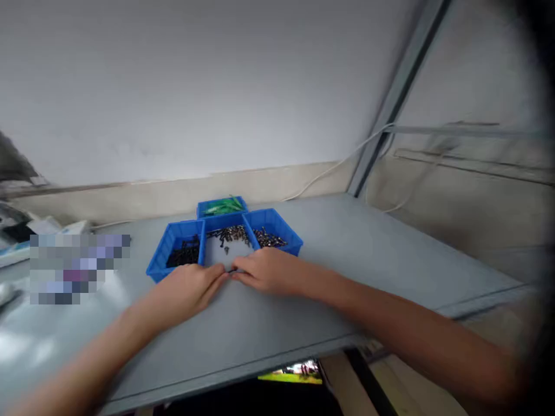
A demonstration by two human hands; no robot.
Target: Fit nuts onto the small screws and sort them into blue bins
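Observation:
My left hand [197,284] and my right hand [266,270] meet fingertip to fingertip just above the grey table. Both are closed in a pinch on a small dark screw-like piece [232,270], mostly covered by the fingers. Beyond the hands lie loose screws [234,233] in a heap, with a single small piece [226,250] nearer to me. To their left, a blue bin [158,257] holds black screws [184,254]. The blue bin on the right [292,236] contains shiny metal pieces [269,238], and my right hand partly covers its front.
Behind the loose screws is another blue bin [200,211] with green strips [225,206]. A pale wall rises along the table's back edge. A white cable [321,180] runs to a metal post [377,138] at the right. Blurred items lie at the far left.

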